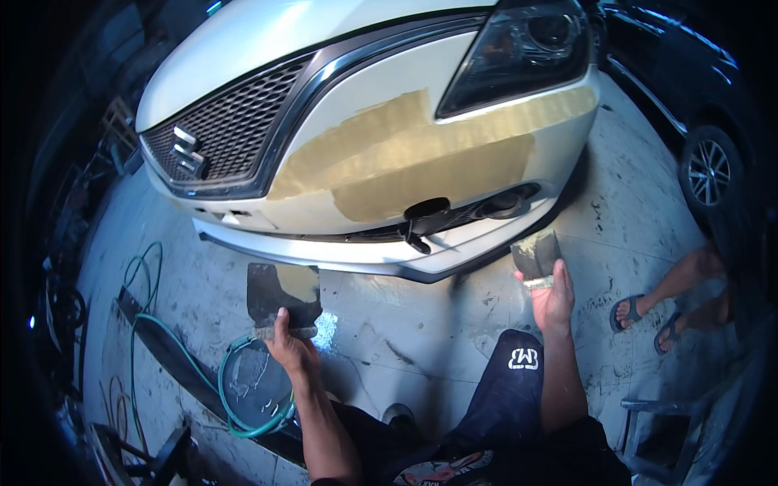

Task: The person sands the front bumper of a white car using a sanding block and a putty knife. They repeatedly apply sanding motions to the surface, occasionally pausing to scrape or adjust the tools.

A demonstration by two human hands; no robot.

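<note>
My left hand (293, 351) grips a wide, dark putty spreader (264, 294) by its pale lower edge, thumb on the near face. Yellowish filler is smeared on the spreader's upper right. In my right hand (554, 302) is a smaller dark spreader (540, 260), with filler along its top. Both are held up before the white front bumper (304, 217) of a Suzuki car, apart from it. Broad tan filler patches (419, 161) cover the bumper below the headlight (523, 51) and towards the grille (237, 115).
A black round-headed object (427, 209) stands before the lower bumper opening. Left of me, a green hose (173, 337) runs to a round water-filled container (252, 379). To the right are another person's sandalled feet (629, 311), a stool (659, 407) and a dark car (662, 67).
</note>
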